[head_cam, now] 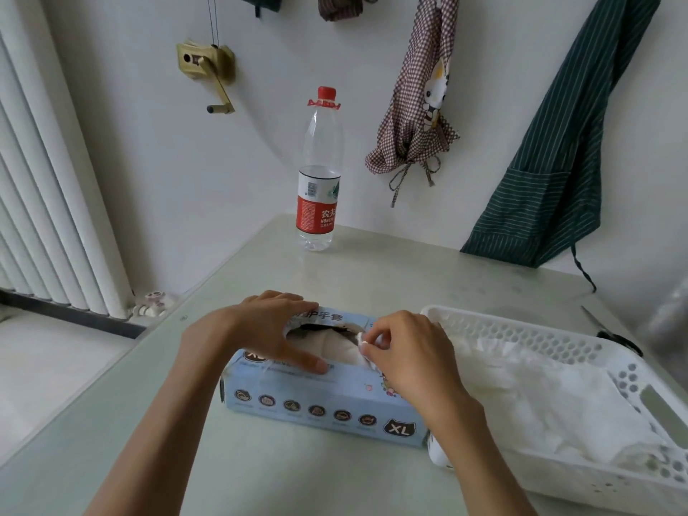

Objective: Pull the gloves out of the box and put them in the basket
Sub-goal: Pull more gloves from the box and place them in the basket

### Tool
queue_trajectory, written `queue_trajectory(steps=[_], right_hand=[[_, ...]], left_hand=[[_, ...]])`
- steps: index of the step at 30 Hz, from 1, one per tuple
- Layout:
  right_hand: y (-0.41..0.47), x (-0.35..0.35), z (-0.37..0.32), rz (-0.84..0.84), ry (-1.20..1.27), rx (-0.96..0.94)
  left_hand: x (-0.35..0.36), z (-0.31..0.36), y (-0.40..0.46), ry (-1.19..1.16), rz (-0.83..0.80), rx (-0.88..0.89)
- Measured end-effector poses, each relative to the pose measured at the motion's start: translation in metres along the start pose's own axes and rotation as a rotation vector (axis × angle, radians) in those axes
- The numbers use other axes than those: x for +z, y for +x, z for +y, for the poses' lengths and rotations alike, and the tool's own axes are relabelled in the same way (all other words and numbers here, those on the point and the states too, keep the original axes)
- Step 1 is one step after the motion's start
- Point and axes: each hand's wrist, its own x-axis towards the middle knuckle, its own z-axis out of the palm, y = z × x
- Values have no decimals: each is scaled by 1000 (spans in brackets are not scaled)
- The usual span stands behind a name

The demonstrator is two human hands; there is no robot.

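Observation:
A light blue glove box (pixel 320 402) marked XL lies on the table in front of me. Its oval top opening shows pale folded gloves (pixel 335 348) inside. My left hand (pixel 271 329) lies flat on the box's left top, fingers straight across the far rim and thumb along the near edge of the opening. At the right end of the opening my right hand (pixel 405 359) pinches a bit of white glove between thumb and fingers. Just right of the box stands a white perforated basket (pixel 629 370) with several translucent gloves (pixel 540 396) heaped in it.
A tall water bottle (pixel 320 173) with a red cap stands at the table's far edge. Black-handled scissors (pixel 614 337) lie behind the basket. A small white object (pixel 437 454) sits between box and basket. Aprons hang on the wall; a radiator stands left.

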Motion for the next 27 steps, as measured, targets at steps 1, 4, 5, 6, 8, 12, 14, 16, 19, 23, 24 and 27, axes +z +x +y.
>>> queue_trajectory(steps=[1,4,5,6,8,12,14,16,19,23,24,27], right_hand=[[1,-3,-1,-27,147,-11],[4,-13,-6,-52,581,-32],[5,-16,-7,-34,661,-30],[6,-18,-7,-14,720,-22],[7,-20,-5,4,803,3],[6,-22,-7,25,948,34],[6,-25,-5,35,977,42],[8,-29,3,-47,834,46],[6,-27,14,-222,442,52],[6,-19,18,-76,336,32],[7,-20,18,-42,365,23],[9,-29,19,-24,466,-24]], left_hand=[[0,0,1,10,6,-4],[0,2,0,42,20,13],[-2,3,-2,40,31,28],[-5,3,-4,21,60,47],[-12,8,-8,-115,179,120],[-17,27,-7,-360,374,356],[-15,30,-4,-410,440,369],[-15,26,-3,-470,462,335],[-18,16,-6,-519,458,302],[-22,7,-10,-487,452,305],[-23,5,-11,-492,449,308],[-26,2,-17,-515,446,342]])
